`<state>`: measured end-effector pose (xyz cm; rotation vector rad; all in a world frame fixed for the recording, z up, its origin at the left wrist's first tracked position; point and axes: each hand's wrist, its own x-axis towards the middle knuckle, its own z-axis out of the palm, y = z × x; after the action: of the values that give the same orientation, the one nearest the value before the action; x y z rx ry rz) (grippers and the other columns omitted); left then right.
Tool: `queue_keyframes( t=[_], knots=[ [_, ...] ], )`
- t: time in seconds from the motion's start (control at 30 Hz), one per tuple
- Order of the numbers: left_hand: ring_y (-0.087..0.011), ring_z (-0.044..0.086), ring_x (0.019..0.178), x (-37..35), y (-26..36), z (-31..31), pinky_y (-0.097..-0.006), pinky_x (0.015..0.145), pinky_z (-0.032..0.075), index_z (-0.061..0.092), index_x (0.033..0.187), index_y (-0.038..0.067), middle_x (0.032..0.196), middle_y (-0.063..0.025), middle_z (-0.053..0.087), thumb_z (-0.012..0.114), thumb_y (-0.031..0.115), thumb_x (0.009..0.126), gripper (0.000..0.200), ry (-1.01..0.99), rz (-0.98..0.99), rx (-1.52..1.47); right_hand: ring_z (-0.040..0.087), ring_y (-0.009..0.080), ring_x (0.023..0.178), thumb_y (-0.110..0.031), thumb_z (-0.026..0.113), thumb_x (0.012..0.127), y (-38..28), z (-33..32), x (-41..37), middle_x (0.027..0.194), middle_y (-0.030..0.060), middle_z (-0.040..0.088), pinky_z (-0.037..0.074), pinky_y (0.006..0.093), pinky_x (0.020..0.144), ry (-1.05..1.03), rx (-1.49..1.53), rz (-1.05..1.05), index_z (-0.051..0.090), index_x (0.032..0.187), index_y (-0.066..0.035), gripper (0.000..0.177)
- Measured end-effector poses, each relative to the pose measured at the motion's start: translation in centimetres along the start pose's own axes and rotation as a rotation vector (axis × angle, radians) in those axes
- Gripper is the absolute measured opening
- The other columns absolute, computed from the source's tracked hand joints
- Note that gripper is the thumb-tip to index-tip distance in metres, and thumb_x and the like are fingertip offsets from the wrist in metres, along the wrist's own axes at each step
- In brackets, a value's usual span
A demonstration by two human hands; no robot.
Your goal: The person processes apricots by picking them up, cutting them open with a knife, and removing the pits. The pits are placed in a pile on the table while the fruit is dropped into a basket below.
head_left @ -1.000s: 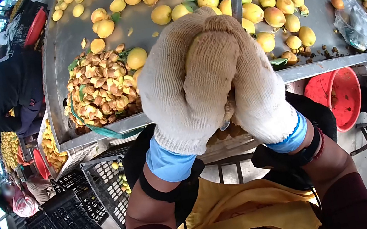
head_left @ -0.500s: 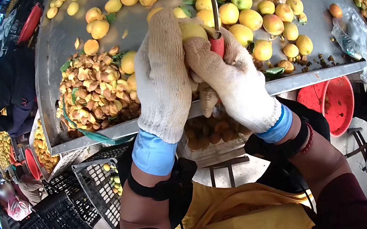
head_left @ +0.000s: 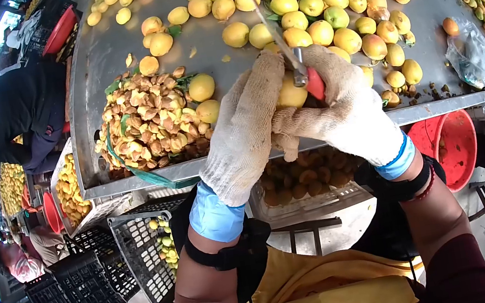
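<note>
Over the front edge of the metal table, both my gloved hands meet around a yellow, peach-like fruit [head_left: 291, 92]. My left hand [head_left: 247, 122] curls round the fruit from the left, its fingers partly hidden. My right hand [head_left: 340, 100] is closed round the red handle of a knife-like tool [head_left: 314, 83], and its thumb lies along the fruit. A thin metal shaft points away from the tool, up and slightly left. Left of my hands, a heap of brown-and-yellow cut fruit pieces [head_left: 151, 125] lies on the table.
Many whole yellow fruits [head_left: 317, 4] cover the back of the metal table [head_left: 117, 188]. A crate of brownish fruit halves [head_left: 312, 181] stands below my hands. A red tub [head_left: 457, 147], a plastic bag [head_left: 472, 58] and black crates [head_left: 83, 290] are around. Another person [head_left: 24, 111] bends at left.
My hands have come lower and slightly right in view, with the fruit and tool still held. The tool's shaft now tilts more to the left. The table scene has shifted with the camera.
</note>
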<state>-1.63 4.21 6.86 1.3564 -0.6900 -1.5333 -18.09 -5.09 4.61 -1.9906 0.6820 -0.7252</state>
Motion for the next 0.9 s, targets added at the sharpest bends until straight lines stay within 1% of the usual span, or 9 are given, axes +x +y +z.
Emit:
queue_keyframes(
  t=[0.03, 0.17, 0.23, 0.37, 0.43, 0.57, 0.67, 0.77, 0.9],
  knots=[
    [-0.0261, 0.065, 0.119, 0.6, -2.5, 0.4, -0.0364, 0.099, 0.054, 0.046, 0.147, 0.006, 0.126, -0.0134, 0.066, 0.061, -0.002, 0.092, 0.058, 0.177, 0.401, 0.622, 0.068, 0.0342, 0.092, -0.03, 0.093, 0.07, 1.1, 0.3, 0.0, 0.102, 0.0171, 0.067, 0.055, 0.0385, 0.08, 0.027, 0.043, -0.095, 0.068, 0.12, -0.001, 0.064],
    [-0.0288, 0.066, 0.118, 1.5, -4.0, -0.4, -0.036, 0.099, 0.054, 0.047, 0.146, 0.005, 0.126, -0.013, 0.067, 0.063, -0.003, 0.088, 0.061, 0.135, 0.55, 0.605, 0.069, 0.0309, 0.092, -0.027, 0.092, 0.072, 0.8, 0.3, -0.1, 0.101, 0.0167, 0.068, 0.055, 0.0371, 0.081, 0.019, 0.023, -0.154, 0.068, 0.121, -0.001, 0.06],
    [-0.0292, 0.067, 0.109, 2.0, -4.4, -1.5, -0.0372, 0.086, 0.059, 0.049, 0.151, 0.005, 0.13, -0.02, 0.064, 0.052, 0.014, 0.106, 0.046, 0.179, 0.87, 1.01, 0.07, 0.0296, 0.093, -0.026, 0.091, 0.073, 0.5, 0.6, -0.1, 0.102, 0.0164, 0.068, 0.055, 0.0361, 0.081, 0.022, 0.039, -0.151, 0.067, 0.122, 0.0, 0.06],
    [-0.0287, 0.064, 0.113, 2.1, -4.7, 0.2, -0.0373, 0.087, 0.058, 0.048, 0.152, 0.005, 0.127, -0.0197, 0.065, 0.055, 0.014, 0.105, 0.048, 0.241, 0.716, 0.707, 0.07, 0.0213, 0.092, -0.02, 0.089, 0.077, 0.6, 1.3, -0.3, 0.102, 0.013, 0.07, 0.055, 0.0316, 0.081, 0.037, 0.377, 0.048, 0.064, 0.127, 0.002, 0.06],
    [-0.0145, 0.067, 0.106, 1.7, -4.1, 1.2, -0.0256, 0.084, 0.058, 0.051, 0.142, 0.002, 0.126, -0.0098, 0.065, 0.05, 0.035, 0.111, 0.046, 0.012, 0.158, -0.501, 0.069, 0.0185, 0.092, -0.017, 0.089, 0.078, 0.0, 1.1, -0.1, 0.102, 0.0113, 0.07, 0.055, 0.0306, 0.081, -0.009, 0.486, 0.138, 0.063, 0.129, 0.002, 0.06],
    [-0.0112, 0.066, 0.098, 1.9, -3.8, 2.3, -0.0223, 0.075, 0.058, 0.05, 0.141, 0.001, 0.127, -0.01, 0.064, 0.049, 0.047, 0.11, 0.056, 0.316, 0.44, 0.173, 0.065, 0.0118, 0.08, -0.009, 0.085, 0.082, -0.8, -0.1, 0.6, 0.094, 0.0061, 0.068, 0.053, 0.0265, 0.071, -0.109, 0.713, 0.234, 0.063, 0.131, 0.001, 0.055],
    [-0.0151, 0.063, 0.101, 1.0, -2.5, 3.2, -0.0272, 0.085, 0.056, 0.053, 0.139, -0.004, 0.125, -0.0118, 0.06, 0.058, 0.017, 0.107, 0.04, 0.249, 0.376, -0.251, 0.059, 0.0086, 0.063, -0.004, 0.076, 0.089, -0.7, -0.8, 0.4, 0.086, 0.0048, 0.066, 0.049, 0.0238, 0.061, -0.105, 0.823, 0.249, 0.063, 0.131, 0.0, 0.045],
    [-0.0219, 0.06, 0.119, 1.2, -2.8, 2.4, -0.0333, 0.099, 0.053, 0.047, 0.149, -0.002, 0.137, -0.0166, 0.059, 0.077, 0.013, 0.092, 0.066, 0.311, 0.761, 0.219, 0.055, 0.0091, 0.049, -0.026, 0.06, 0.104, 0.2, -2.0, 0.7, 0.068, 0.0018, 0.062, 0.044, 0.0229, 0.048, 0.064, 0.805, 0.284, 0.061, 0.131, 0.008, 0.044],
    [-0.0259, 0.051, 0.139, 0.8, -3.5, 1.5, -0.039, 0.116, 0.041, 0.04, 0.155, -0.002, 0.154, -0.0196, 0.047, 0.073, -0.001, 0.085, 0.077, 0.272, 0.803, 0.571, 0.059, 0.0098, 0.053, -0.019, 0.059, 0.1, 1.4, -2.4, -1.1, 0.079, 0.0028, 0.066, 0.052, 0.0239, 0.058, -0.19, 0.501, 0.4, 0.063, 0.134, -0.001, 0.038]
  ],
)
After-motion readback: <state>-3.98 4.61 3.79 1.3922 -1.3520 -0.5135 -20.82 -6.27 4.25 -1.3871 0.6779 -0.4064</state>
